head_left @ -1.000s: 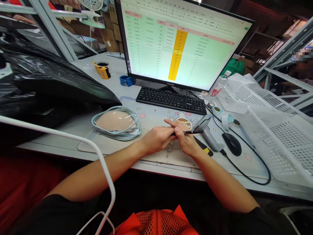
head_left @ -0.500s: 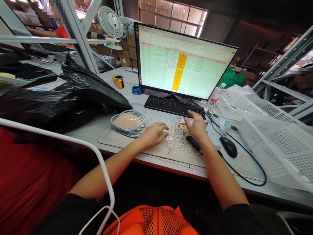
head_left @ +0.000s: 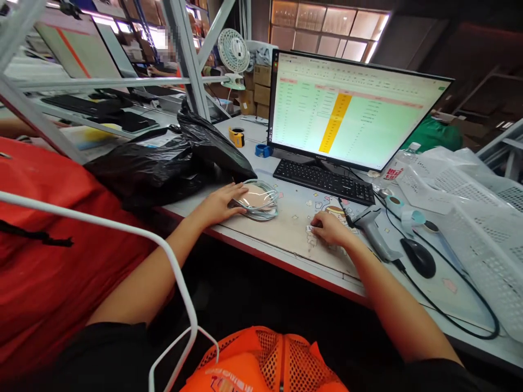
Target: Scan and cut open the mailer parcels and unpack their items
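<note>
My left hand (head_left: 224, 206) grips the left edge of a clear plastic pack (head_left: 256, 198), its fingers over the top and the thumb along the near side. Beige rounded contents show through the shiny film. Between the thumb and fingers of my right hand (head_left: 330, 228) is a small white label (head_left: 309, 229) with dark marks, just above or on the printed desk mat (head_left: 286, 231). A grey handheld scanner (head_left: 376, 235) lies to the right of this hand, its cable running to the right. Beyond the hands is a black keyboard (head_left: 322, 181).
A monitor (head_left: 359, 109) with a spreadsheet stands behind the keyboard. Black plastic bags (head_left: 163, 169) lie at left, by tape rolls (head_left: 236, 137). To the right are a mouse (head_left: 418, 257) and white perforated baskets (head_left: 482, 256). A white metal bar (head_left: 180, 272) crosses the lower left.
My left hand has moved left onto the pack. The right hand has come back from the keyboard and taken the small label off the mat. The scanner now lies turned, farther right.
</note>
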